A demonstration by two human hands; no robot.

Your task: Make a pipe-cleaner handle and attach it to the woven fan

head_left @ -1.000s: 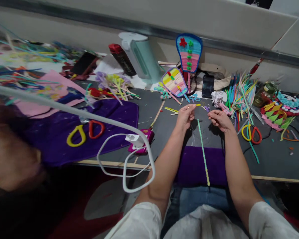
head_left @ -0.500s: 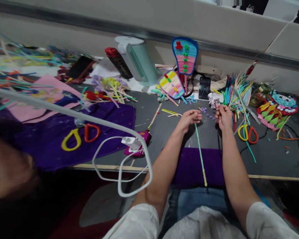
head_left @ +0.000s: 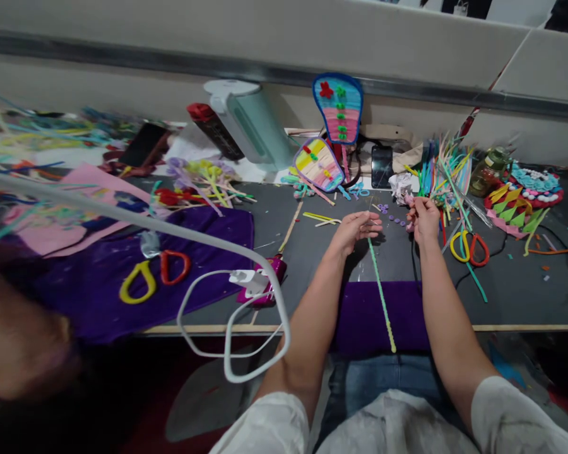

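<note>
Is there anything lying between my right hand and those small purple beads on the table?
Nothing visible lies between them. The right hand is at the right end of the row of small purple beads, with only bare dark table around them. The left hand, pinching the green pipe cleaner, sits on their other side.

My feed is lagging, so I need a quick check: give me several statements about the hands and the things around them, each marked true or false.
1. The left hand holds the top end of the green pipe cleaner. True.
2. The pipe cleaner lies coiled up flat. False: it runs straight down over the purple cloth.
3. The right hand grips the scissors. False: they lie on the table beside it.
4. Small purple pieces lie between the hands. True.
5. A white cable loops at the table edge. True.
</note>
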